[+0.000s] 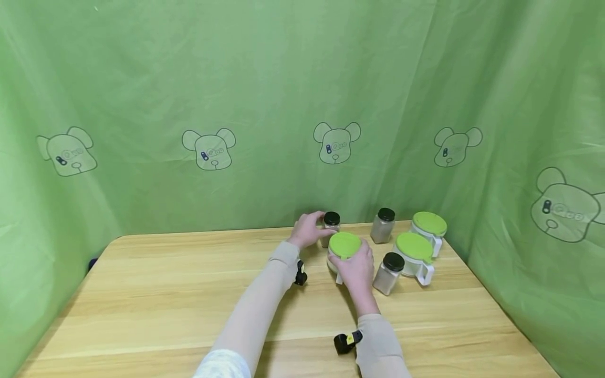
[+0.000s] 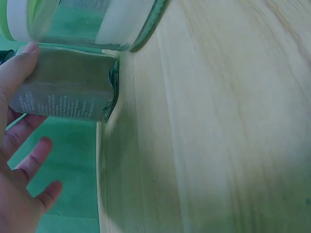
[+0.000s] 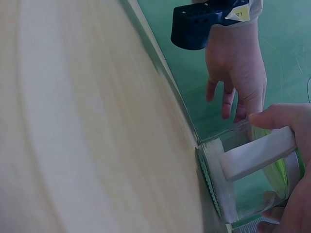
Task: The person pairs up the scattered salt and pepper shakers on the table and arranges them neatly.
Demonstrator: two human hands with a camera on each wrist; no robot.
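Note:
My left hand (image 1: 306, 230) pinches a square spice jar (image 1: 332, 220) with a black lid, thumb on one side and a finger on the other. In the left wrist view the jar's glass body (image 2: 63, 83) shows fine print, and the other fingers spread away from it. Just in front, my right hand (image 1: 357, 269) grips a round glass seasoning pot (image 1: 344, 245) with a green lid, fingers and thumb around its upper part. Its white handle (image 3: 257, 154) shows in the right wrist view. The pot and the jar stand close together, both upright on the table.
To the right stand two more black-lidded jars, one at the back (image 1: 383, 227) and one nearer (image 1: 388, 274). Two more green-lidded pots, one in front (image 1: 414, 247) and one behind (image 1: 429, 224), are by the wooden table's (image 1: 189, 294) right edge. Green curtains (image 1: 264, 94) surround it.

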